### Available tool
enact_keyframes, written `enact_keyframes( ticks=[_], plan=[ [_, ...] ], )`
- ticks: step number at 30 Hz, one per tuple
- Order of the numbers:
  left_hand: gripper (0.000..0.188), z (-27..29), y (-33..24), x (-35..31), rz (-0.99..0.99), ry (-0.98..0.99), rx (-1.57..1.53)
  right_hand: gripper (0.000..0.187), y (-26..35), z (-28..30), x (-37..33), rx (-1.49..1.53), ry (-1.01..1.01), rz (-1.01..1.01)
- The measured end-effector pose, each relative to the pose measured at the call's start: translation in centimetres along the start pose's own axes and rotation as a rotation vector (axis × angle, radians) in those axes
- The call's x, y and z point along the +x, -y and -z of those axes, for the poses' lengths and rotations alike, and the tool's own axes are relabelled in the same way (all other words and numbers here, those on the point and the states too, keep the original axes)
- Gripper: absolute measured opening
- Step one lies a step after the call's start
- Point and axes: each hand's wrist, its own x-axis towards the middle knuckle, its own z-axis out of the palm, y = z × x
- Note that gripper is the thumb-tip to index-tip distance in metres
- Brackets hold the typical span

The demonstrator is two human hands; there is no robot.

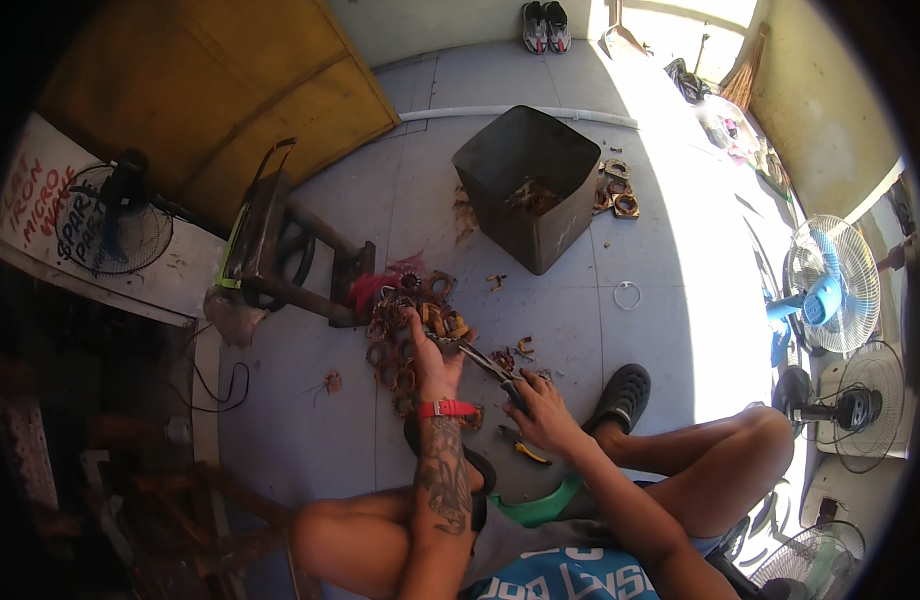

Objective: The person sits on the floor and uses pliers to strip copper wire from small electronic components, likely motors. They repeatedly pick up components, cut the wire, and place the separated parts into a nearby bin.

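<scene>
Seated person, cross-legged on a grey tiled floor (540,330), knees at the lower edge of the view, one foot in a black clog (620,395) to the right. Right hand (542,410): fingers wrapped shut around the handles of a pair of cutting pliers (475,358), whose jaws point up and left toward the left hand. Left hand (432,365): tattooed forearm, red wristband (448,408); hand pressed down onto a copper-wound coil at the near edge of a pile of copper coils (405,335), fingers curled over it; whether they pinch the coil or only pin it cannot be told. The plier tips meet the piece just beside the left thumb. A second small tool with yellow grips (525,450) lies on the floor just below the right hand. Small copper offcuts (515,352) lie scattered right of the pliers. Beyond the pile, touching its far-left side, a rusty metal stand (290,260) with a tuft of red wire at its foot. Farther out, near the floor's middle, a dark square metal bin (525,185) holding brownish scrap; more coils (617,190) just right of it. A white ring (627,295) lies alone on a tile. Right edge: several electric fans (825,285). Far wall: a pair of shoes (546,25).
</scene>
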Motion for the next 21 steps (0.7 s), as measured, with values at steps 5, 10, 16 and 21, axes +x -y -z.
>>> enact_keyframes(
  ticks=[5,10,16,21],
  plan=[
    [0.073,1.4,0.8,1.1,0.057,0.013,0.247,0.05,0.0,-0.2,0.4,-0.005,0.012,0.012],
    [0.059,2.2,3.1,1.5,0.146,0.158,0.372,0.044,0.8,-0.2,0.9,0.082,0.046,-0.107],
    [0.037,3.7,5.0,1.6,0.208,0.086,0.233,0.032,0.8,-1.5,1.3,0.559,0.194,-0.35],
    [0.038,5.2,6.7,1.8,0.062,0.163,0.079,0.019,1.1,-3.2,0.7,1.535,0.318,-0.624]
  ],
)
